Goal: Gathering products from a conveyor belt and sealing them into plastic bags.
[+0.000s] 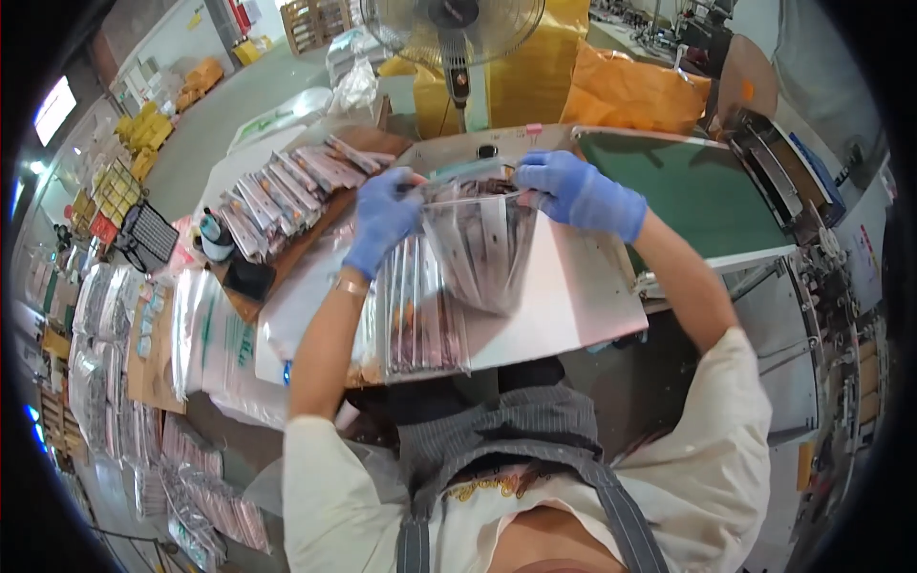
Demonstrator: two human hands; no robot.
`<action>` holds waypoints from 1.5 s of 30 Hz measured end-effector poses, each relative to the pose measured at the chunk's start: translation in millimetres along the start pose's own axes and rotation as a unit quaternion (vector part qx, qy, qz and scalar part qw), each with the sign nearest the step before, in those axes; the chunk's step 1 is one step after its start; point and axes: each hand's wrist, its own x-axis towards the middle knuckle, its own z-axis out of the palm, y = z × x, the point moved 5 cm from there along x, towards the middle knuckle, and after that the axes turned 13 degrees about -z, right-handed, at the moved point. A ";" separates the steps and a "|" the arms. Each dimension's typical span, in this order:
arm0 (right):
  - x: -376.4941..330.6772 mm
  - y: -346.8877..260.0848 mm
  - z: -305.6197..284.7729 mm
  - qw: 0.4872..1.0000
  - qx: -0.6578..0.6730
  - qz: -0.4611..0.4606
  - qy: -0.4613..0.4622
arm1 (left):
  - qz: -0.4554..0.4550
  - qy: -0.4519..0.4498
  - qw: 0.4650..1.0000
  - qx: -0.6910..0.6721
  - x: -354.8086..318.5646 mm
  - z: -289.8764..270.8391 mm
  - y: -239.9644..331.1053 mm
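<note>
Over the white table hangs a clear plastic bag with several slim packets inside. My left hand, in a blue glove, is closed on the bag's upper left corner. On its upper right corner, my right hand pinches the plastic, also gloved in blue. The bag's top edge is stretched between both hands, and its lower end tilts toward me. Beneath my left wrist, a row of slim clear-wrapped packets lies side by side on the table, partly covered by the bag.
More wrapped packets are lined up on a brown board at the left. Near them are a small bottle, a black phone-like object and flat plastic bags. A green-topped surface adjoins at right; a fan stands behind.
</note>
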 end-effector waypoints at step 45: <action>-70.0 251.4 243.1 0.657 0.305 0.409 0.555 | -0.296 -0.079 0.940 0.148 -57.1 36.3 -234.5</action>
